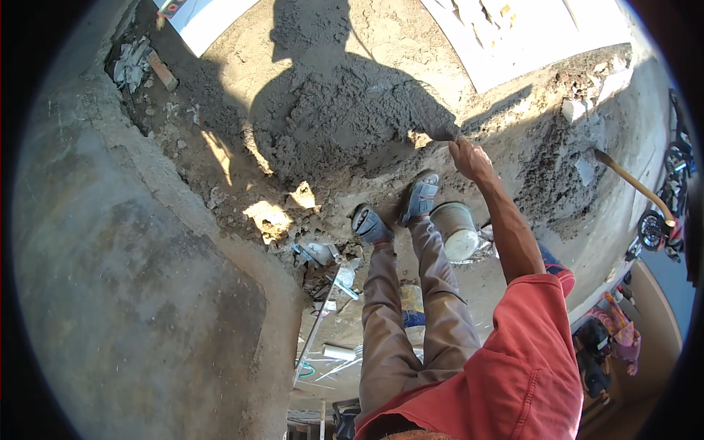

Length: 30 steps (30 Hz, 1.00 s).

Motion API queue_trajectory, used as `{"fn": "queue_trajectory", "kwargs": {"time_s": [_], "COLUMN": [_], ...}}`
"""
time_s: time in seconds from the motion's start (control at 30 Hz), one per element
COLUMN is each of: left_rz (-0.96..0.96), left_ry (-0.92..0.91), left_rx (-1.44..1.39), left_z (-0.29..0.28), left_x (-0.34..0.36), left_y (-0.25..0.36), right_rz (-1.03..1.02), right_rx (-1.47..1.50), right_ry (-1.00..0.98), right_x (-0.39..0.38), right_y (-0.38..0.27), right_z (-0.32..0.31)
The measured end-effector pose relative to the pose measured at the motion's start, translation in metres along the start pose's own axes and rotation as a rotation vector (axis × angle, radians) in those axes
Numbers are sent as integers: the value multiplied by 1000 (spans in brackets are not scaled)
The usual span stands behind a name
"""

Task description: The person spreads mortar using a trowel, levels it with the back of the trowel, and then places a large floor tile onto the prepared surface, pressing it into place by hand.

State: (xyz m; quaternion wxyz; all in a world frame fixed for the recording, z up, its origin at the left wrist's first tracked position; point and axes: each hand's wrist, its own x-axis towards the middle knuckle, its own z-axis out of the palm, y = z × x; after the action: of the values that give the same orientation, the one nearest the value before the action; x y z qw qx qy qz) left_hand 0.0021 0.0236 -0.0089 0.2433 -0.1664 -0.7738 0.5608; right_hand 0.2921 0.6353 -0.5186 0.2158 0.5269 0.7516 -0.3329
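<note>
My right hand (471, 159) is stretched forward, its fingers wrapped round the handle of a trowel (440, 132). The dark blade reaches into the shadow over a heap of wet grey mortar (337, 110), and its outline is hard to make out there. My left hand does not show. Both my feet stand at the near edge of the mortar, and a pale bucket (453, 220) with a whitish round surface stands beside my right foot.
A concrete ledge (139, 242) runs along the left. White sheets (521, 37) lie at the far side. A long wooden handle (638, 183) slants at the right, near rubble. Debris (319, 253) lies by my left foot. Several people (609, 337) and a motorbike (656, 227) are at far right.
</note>
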Motion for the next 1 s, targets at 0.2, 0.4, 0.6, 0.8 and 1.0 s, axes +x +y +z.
{"fn": "queue_trajectory", "kwargs": {"time_s": [0.2, 0.4, 0.6, 0.8, 1.0], "left_rz": [-33, -54, -22, 28, 30], "left_ry": [-53, -171, -56, 17, -31], "left_rx": [-5, -180, -122, 0, -68], "left_z": [-7, -15, -16, -33, -35], "left_x": [4, 8, 14, 17, 24], "left_y": [-2, 0, 11, 15, 16], "right_rz": [263, 133, -460, -297, 110], "right_rx": [490, 790, 179, -327, 441], "right_ry": [-228, -410, -140, -155, -162], "right_x": [-10, -8, -24, 54, 49], "right_y": [-28, -99, -126, -143, -122], "right_z": [-15, 50, 96, -8, 18]}}
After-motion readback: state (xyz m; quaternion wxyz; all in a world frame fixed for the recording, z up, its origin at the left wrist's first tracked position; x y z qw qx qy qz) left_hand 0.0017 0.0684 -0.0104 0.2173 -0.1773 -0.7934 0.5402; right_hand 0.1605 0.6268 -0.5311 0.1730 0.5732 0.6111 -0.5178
